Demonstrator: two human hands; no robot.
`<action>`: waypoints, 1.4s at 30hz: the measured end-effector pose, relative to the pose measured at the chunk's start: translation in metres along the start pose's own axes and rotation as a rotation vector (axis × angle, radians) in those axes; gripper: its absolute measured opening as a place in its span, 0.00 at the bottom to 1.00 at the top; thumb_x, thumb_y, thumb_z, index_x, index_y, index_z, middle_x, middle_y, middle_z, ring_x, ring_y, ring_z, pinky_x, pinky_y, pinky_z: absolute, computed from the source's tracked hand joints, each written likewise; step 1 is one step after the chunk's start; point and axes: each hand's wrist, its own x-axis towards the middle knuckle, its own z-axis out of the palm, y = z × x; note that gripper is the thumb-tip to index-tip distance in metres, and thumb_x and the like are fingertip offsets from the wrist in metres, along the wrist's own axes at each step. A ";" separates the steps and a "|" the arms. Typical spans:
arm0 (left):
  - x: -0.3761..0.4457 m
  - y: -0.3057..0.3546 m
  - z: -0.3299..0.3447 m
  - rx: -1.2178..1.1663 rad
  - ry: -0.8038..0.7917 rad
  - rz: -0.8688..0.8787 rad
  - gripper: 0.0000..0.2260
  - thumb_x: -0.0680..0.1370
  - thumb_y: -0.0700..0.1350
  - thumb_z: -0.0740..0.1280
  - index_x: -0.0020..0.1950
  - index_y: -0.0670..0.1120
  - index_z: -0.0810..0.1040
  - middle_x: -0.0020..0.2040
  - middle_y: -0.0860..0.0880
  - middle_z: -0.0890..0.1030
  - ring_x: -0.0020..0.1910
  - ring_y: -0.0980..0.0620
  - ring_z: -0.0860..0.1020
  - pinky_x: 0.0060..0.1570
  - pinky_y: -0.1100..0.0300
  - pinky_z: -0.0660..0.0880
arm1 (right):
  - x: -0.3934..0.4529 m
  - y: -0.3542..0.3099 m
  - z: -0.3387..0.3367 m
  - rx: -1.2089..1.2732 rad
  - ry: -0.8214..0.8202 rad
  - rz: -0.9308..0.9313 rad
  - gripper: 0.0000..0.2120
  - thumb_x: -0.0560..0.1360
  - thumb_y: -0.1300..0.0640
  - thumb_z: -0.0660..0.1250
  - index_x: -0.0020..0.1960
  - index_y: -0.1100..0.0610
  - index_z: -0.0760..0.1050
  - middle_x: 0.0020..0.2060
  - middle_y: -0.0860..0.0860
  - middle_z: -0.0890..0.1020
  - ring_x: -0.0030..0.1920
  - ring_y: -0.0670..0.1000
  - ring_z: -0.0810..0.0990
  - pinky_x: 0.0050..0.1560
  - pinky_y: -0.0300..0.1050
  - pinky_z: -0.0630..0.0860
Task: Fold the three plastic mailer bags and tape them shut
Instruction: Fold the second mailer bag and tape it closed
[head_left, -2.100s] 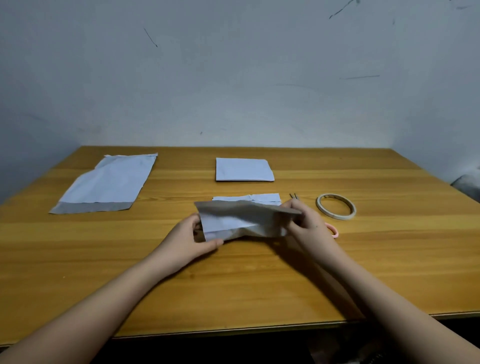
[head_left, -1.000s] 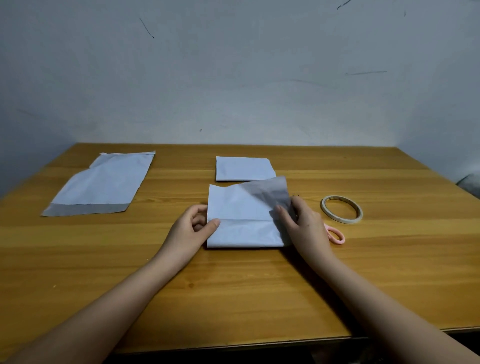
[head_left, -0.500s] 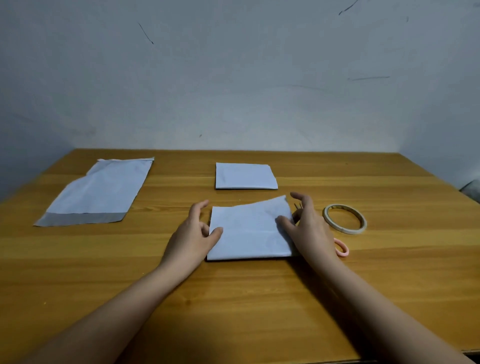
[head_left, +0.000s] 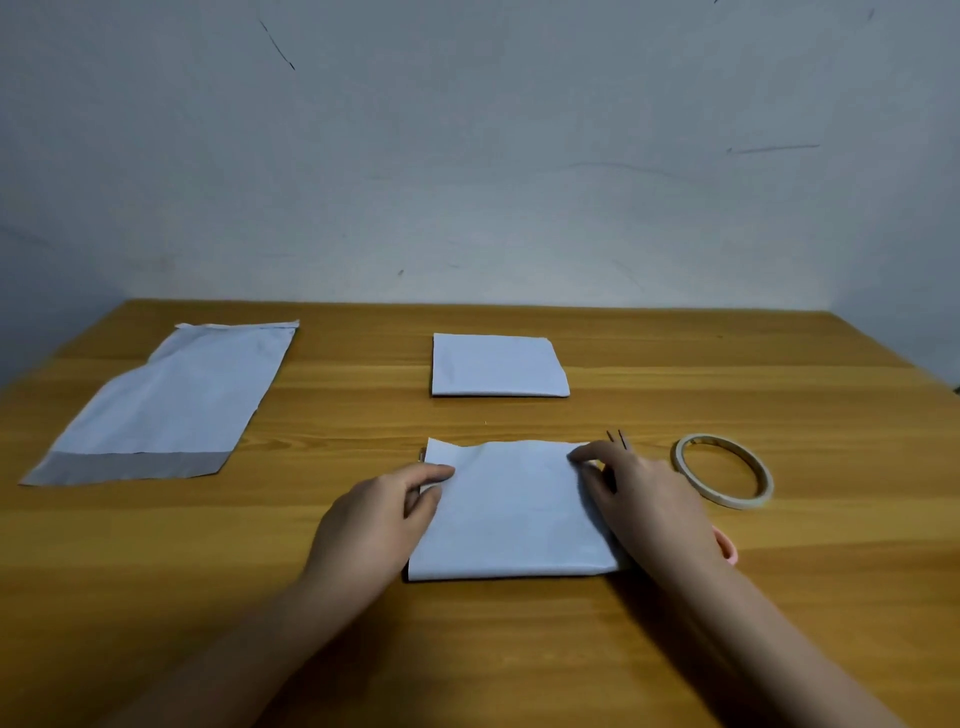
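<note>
The folded white plastic mailer bag (head_left: 511, 512) now lies flat on the wooden table (head_left: 519, 649) at centre front; a second ago its upper flap still stood raised, so the fold is judged complete and taping comes next. The left hand (head_left: 379, 519) pinches its left edge, and the right hand (head_left: 639, 499) presses curled fingers on its right edge. Beyond lies a second folded white bag (head_left: 498, 366); far left, an unfolded white mailer bag (head_left: 166, 405). A beige tape ring (head_left: 724, 470) and pink-handled scissors (head_left: 727, 545) lie just right.
</note>
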 end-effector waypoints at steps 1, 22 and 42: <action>-0.001 0.000 0.000 0.018 0.007 0.014 0.12 0.80 0.51 0.61 0.61 0.63 0.76 0.27 0.56 0.71 0.27 0.57 0.69 0.27 0.64 0.59 | -0.001 0.000 0.000 -0.011 0.009 -0.009 0.12 0.80 0.47 0.57 0.60 0.42 0.74 0.41 0.49 0.82 0.40 0.54 0.81 0.37 0.47 0.75; -0.003 -0.004 0.001 0.051 0.099 0.011 0.13 0.78 0.52 0.64 0.62 0.62 0.76 0.26 0.52 0.70 0.28 0.56 0.71 0.27 0.65 0.60 | -0.004 0.005 0.009 0.019 0.217 -0.106 0.05 0.74 0.48 0.69 0.49 0.44 0.81 0.40 0.43 0.83 0.34 0.49 0.80 0.26 0.38 0.66; -0.005 0.014 -0.004 0.344 0.151 0.352 0.21 0.74 0.58 0.58 0.60 0.51 0.79 0.52 0.51 0.76 0.51 0.49 0.76 0.50 0.52 0.70 | -0.003 0.003 -0.001 0.059 0.308 -0.127 0.15 0.78 0.47 0.60 0.53 0.51 0.83 0.43 0.46 0.75 0.43 0.50 0.76 0.39 0.43 0.71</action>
